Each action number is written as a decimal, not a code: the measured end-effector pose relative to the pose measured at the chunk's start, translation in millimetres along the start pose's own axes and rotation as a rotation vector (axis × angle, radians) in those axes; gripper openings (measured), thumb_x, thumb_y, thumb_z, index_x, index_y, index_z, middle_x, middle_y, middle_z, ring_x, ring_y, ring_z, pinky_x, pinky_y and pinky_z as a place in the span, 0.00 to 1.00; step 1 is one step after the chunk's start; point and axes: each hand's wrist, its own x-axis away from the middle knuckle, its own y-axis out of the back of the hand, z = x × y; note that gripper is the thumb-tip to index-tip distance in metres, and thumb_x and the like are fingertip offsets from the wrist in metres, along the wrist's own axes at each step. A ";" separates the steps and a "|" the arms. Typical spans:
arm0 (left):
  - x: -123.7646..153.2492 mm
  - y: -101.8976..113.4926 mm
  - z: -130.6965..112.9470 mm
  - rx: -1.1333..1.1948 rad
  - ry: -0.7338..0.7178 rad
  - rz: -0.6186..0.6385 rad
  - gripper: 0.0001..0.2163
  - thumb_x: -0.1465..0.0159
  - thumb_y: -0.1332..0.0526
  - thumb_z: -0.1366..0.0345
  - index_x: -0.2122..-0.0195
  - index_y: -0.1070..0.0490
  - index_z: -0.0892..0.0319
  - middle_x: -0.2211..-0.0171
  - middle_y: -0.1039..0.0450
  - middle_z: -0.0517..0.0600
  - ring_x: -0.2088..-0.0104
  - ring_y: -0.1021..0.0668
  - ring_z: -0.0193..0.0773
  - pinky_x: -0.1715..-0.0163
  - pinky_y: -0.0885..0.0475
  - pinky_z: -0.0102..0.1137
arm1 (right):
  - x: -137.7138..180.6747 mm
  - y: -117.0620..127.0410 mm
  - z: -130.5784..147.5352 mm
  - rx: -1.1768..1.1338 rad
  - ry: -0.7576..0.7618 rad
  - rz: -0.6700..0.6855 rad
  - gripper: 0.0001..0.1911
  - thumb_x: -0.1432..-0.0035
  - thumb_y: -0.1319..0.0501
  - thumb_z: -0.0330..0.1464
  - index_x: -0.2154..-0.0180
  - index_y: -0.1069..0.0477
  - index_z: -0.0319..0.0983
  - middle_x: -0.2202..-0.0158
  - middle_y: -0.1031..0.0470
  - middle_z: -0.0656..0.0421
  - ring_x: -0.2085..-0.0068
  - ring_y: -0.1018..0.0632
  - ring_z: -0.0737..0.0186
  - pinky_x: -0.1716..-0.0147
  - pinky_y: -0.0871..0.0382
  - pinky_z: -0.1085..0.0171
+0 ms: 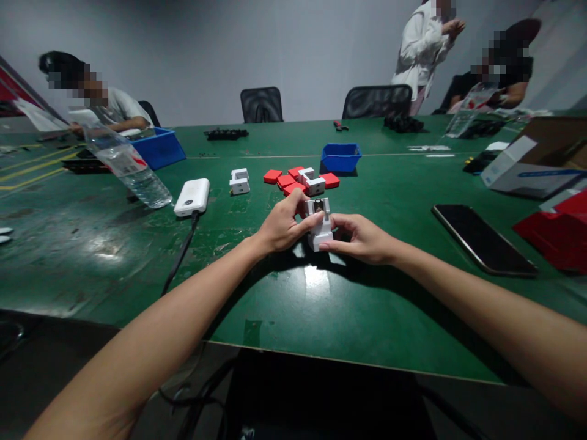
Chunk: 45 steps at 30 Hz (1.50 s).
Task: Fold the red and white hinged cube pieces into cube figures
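Between my two hands is a white plastic block-like part (321, 233) with a dark slot near its top. My left hand (285, 223) grips its upper left side, thumb across the front. From the right, my right hand (360, 237) pinches its lower side between thumb and fingers; some fingertips are hidden behind it. Just beyond lie several red square pieces (273, 176), with another white notched part (314, 183) resting among them. A similar white part (239, 181) stands apart to the left.
A small blue bin (340, 159) sits behind the red pieces. Left are a white power bank (192, 197) with a black cable and a tilted water bottle (131, 168). A phone (483, 238) and an open carton (536, 159) lie right. Other people are across the green table (275, 311).
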 end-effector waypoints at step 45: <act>4.6 -4.6 -4.4 -0.055 -0.154 0.023 0.23 0.35 0.41 0.50 0.44 0.35 0.59 0.48 0.27 0.58 0.52 0.23 0.46 0.54 0.28 0.37 | 1.5 -4.7 -1.9 0.316 0.339 -0.085 0.12 0.41 0.37 0.31 0.55 0.31 0.40 0.57 0.24 0.52 0.58 0.24 0.57 0.58 0.29 0.59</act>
